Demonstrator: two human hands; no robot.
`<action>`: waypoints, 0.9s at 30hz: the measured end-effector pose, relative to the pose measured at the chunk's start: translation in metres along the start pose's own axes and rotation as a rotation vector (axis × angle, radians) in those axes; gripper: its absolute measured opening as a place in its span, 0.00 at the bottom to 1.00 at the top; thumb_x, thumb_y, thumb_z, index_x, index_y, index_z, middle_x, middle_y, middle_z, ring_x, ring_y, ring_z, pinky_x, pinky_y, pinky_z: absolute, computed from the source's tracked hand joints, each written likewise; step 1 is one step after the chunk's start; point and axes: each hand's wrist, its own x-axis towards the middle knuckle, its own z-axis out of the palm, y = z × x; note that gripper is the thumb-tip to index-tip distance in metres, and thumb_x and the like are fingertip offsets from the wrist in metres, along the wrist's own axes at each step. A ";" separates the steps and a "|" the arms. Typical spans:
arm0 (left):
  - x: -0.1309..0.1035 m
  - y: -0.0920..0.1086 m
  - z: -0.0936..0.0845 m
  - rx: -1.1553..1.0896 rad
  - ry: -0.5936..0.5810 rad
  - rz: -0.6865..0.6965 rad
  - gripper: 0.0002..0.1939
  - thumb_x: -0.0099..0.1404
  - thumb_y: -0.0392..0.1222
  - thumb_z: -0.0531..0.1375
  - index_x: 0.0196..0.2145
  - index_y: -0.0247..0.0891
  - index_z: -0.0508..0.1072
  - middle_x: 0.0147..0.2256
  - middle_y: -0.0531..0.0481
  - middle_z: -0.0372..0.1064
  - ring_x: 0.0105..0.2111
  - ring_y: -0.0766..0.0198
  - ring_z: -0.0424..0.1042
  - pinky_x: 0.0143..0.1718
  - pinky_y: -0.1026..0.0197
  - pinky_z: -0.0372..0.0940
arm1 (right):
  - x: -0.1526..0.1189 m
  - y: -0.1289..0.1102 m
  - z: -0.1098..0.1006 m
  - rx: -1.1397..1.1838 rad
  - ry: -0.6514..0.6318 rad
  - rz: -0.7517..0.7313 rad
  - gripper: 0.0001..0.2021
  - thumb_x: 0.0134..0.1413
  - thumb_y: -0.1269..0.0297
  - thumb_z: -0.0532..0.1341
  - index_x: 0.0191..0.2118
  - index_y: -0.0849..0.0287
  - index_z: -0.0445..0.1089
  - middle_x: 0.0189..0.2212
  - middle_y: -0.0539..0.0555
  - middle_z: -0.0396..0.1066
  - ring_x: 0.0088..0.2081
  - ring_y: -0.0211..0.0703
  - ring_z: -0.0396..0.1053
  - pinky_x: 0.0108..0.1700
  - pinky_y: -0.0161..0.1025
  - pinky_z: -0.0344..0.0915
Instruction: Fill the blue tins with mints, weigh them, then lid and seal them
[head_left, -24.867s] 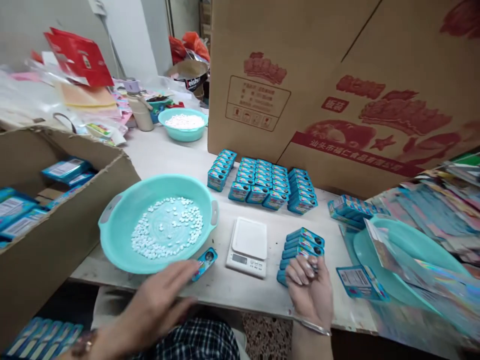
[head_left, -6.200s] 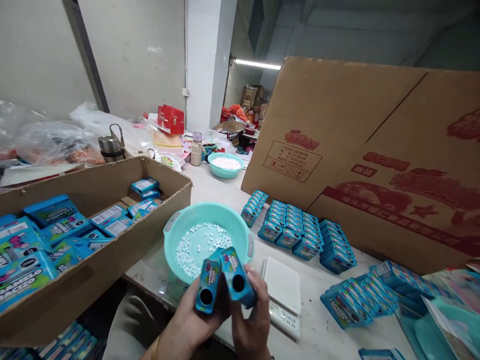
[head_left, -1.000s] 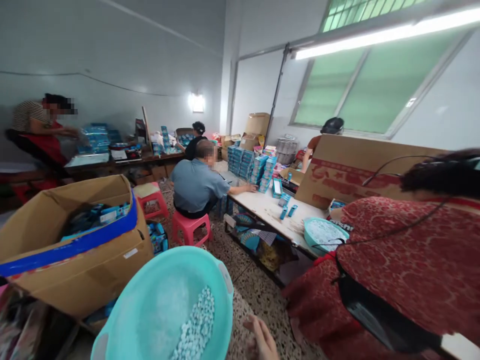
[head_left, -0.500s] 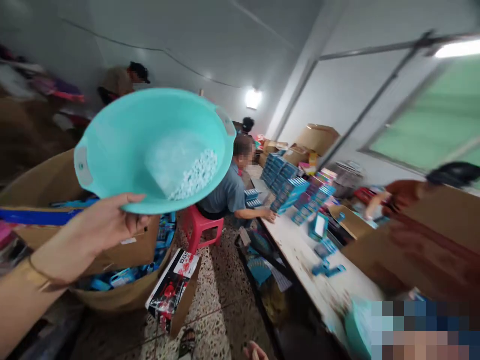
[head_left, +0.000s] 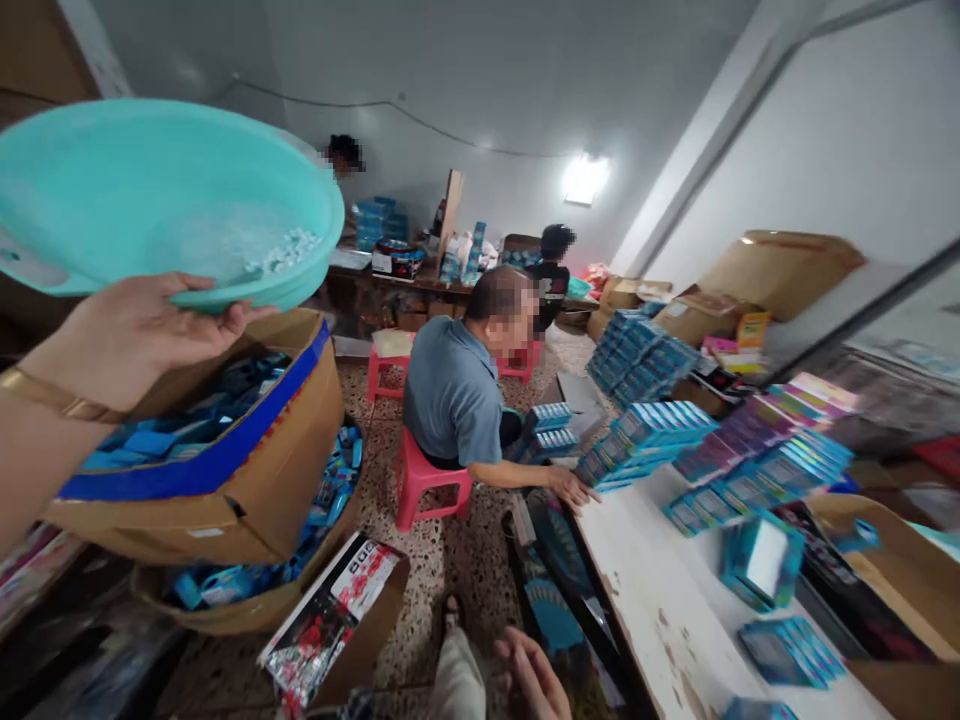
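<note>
My left hand (head_left: 142, 325) grips the near rim of a turquoise plastic basin (head_left: 97, 190), thumb inside and fingers underneath. The basin is held up tilted toward me, and a small heap of little white pieces (head_left: 289, 252) lies at its lower right side. Low in the view, my right hand (head_left: 534, 678) hangs with loosely bent fingers and nothing visible in it. It is close to the long white table (head_left: 637, 590), not touching it.
Below the basin stands a cardboard carton (head_left: 262, 510) of blue items, beside a printed box (head_left: 337, 610) on the floor. A person in a grey-blue shirt (head_left: 454, 390) sits on a pink stool (head_left: 431, 485) at the table. Stacked blue boxes (head_left: 645, 440) stand on it.
The view has swung left to right, and the basin in my left hand now sits farther left and higher in it. More of my right hand shows at the bottom.
</note>
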 end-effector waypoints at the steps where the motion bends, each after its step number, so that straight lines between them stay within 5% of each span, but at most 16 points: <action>1: 0.005 -0.003 0.009 -0.015 0.012 -0.076 0.22 0.64 0.24 0.40 0.50 0.01 0.59 0.56 0.26 0.62 0.57 0.46 0.62 0.37 0.67 0.62 | 0.019 -0.013 0.000 -0.010 -0.044 0.018 0.28 0.28 0.44 0.74 0.36 0.57 0.78 0.31 0.55 0.78 0.23 0.39 0.69 0.25 0.36 0.65; 4: 0.016 -0.014 0.034 -0.165 0.058 -0.234 0.25 0.64 0.26 0.38 0.54 0.03 0.55 0.59 0.24 0.58 0.50 0.57 0.70 0.34 0.73 0.57 | 0.075 -0.058 0.004 -0.052 -0.184 0.067 0.26 0.27 0.48 0.76 0.36 0.58 0.78 0.33 0.55 0.78 0.31 0.43 0.72 0.32 0.36 0.69; 10: 0.021 -0.036 0.053 -0.270 0.131 -0.197 0.25 0.66 0.28 0.39 0.56 0.01 0.50 0.59 0.18 0.55 0.42 0.68 0.73 0.33 0.75 0.56 | 0.160 -0.116 0.031 -0.241 -0.446 0.187 0.26 0.30 0.48 0.76 0.36 0.58 0.78 0.33 0.55 0.77 0.30 0.39 0.69 0.33 0.34 0.67; 14: 0.012 -0.041 0.049 -0.273 0.254 -0.222 0.22 0.69 0.30 0.44 0.53 0.02 0.53 0.58 0.20 0.55 0.46 0.61 0.72 0.33 0.75 0.58 | 0.182 -0.131 0.060 -0.286 -0.605 0.220 0.24 0.38 0.47 0.73 0.39 0.57 0.77 0.34 0.54 0.76 0.27 0.37 0.66 0.29 0.33 0.64; 19: 0.013 -0.042 0.048 -0.309 0.424 -0.242 0.20 0.71 0.34 0.47 0.55 0.13 0.58 0.61 0.26 0.54 0.44 0.70 0.68 0.31 0.75 0.63 | 0.204 -0.140 0.078 -0.256 -0.717 0.229 0.23 0.37 0.46 0.73 0.37 0.56 0.77 0.30 0.54 0.75 0.27 0.38 0.67 0.31 0.34 0.65; 22: 0.022 -0.043 0.049 -0.341 0.454 -0.254 0.20 0.70 0.35 0.50 0.56 0.21 0.59 0.62 0.31 0.56 0.44 0.68 0.65 0.30 0.70 0.66 | 0.225 -0.137 0.082 -0.251 -0.756 0.238 0.23 0.36 0.45 0.73 0.36 0.56 0.78 0.31 0.54 0.75 0.27 0.38 0.66 0.32 0.35 0.65; 27: 0.039 -0.049 0.045 -0.314 0.426 -0.217 0.16 0.72 0.34 0.48 0.53 0.18 0.59 0.63 0.27 0.52 0.51 0.64 0.62 0.39 0.68 0.64 | 0.250 -0.128 0.098 -0.277 -0.854 0.226 0.24 0.37 0.43 0.72 0.37 0.57 0.78 0.30 0.54 0.74 0.25 0.37 0.64 0.27 0.34 0.61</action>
